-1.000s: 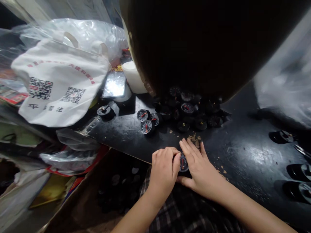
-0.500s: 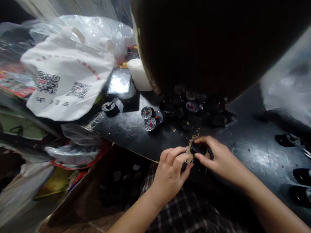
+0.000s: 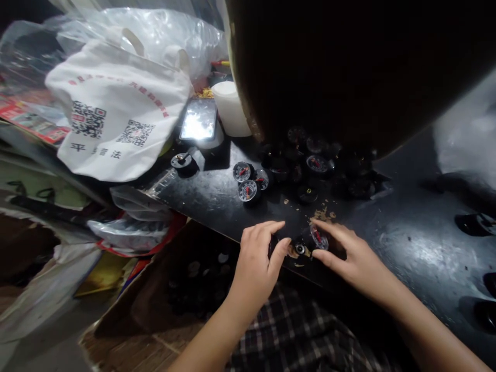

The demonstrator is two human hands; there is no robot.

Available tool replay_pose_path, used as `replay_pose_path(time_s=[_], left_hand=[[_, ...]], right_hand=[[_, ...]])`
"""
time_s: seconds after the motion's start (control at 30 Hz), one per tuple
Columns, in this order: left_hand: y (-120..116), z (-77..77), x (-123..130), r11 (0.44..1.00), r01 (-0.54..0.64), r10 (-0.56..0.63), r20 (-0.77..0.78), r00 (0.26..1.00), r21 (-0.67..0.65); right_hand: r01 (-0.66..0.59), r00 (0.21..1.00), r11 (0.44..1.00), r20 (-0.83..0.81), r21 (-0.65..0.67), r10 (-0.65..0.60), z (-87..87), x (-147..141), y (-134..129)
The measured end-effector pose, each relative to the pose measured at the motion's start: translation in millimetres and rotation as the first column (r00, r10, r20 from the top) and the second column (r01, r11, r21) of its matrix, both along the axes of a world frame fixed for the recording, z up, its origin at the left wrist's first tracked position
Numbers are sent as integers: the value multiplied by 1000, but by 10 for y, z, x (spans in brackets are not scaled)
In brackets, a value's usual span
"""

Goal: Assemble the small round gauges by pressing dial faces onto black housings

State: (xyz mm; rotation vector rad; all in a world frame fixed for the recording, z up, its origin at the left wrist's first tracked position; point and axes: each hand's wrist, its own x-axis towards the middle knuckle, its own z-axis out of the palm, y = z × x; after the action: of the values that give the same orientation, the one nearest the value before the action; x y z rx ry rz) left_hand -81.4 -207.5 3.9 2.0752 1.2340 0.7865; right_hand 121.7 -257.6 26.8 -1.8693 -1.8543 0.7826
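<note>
My right hand (image 3: 351,248) has its thumb and forefinger around a small black dial gauge (image 3: 318,237). The gauge lies tilted, with its dark face and red marking toward the left. My left hand (image 3: 259,253) is a little to the left, thumb and fingers apart, with nothing seen between them. Low between the hands is a small round part (image 3: 300,249) with a light ring and dark centre; whether it belongs to the gauge I cannot tell. Brown crumbs (image 3: 322,214) lie on the black table (image 3: 209,199) just beyond. Several more gauges (image 3: 248,191) stand farther back.
A dark bulky shape (image 3: 349,67) overhangs the back of the table. At the left are a white printed cloth bag (image 3: 120,113), a glowing screen (image 3: 199,121) and a white roll (image 3: 231,106). An open cardboard box (image 3: 127,320) with dark round pieces sits below the table's edge.
The gauge has turned in my right hand, so its dial face now shows. My left hand has drawn back to the left, its thumb and fingers wider apart. The camera view has shifted slightly.
</note>
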Motion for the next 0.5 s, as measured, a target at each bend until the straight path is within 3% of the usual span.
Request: replay_pose_path(time_s=[0.17, 0.3, 0.5], left_hand=[[-21, 14, 18, 995, 47, -46, 4, 999, -92], [-43, 55, 66, 987, 85, -94, -64, 993, -139], [-55, 89, 64, 989, 113, -130, -195, 972, -96]], right_hand=[[-143, 966, 985, 230, 96, 117, 79, -160, -11], [-232, 907, 959, 394, 166, 151, 20, -308, -44], [-206, 889, 976, 429, 70, 157, -149, -371, -57]])
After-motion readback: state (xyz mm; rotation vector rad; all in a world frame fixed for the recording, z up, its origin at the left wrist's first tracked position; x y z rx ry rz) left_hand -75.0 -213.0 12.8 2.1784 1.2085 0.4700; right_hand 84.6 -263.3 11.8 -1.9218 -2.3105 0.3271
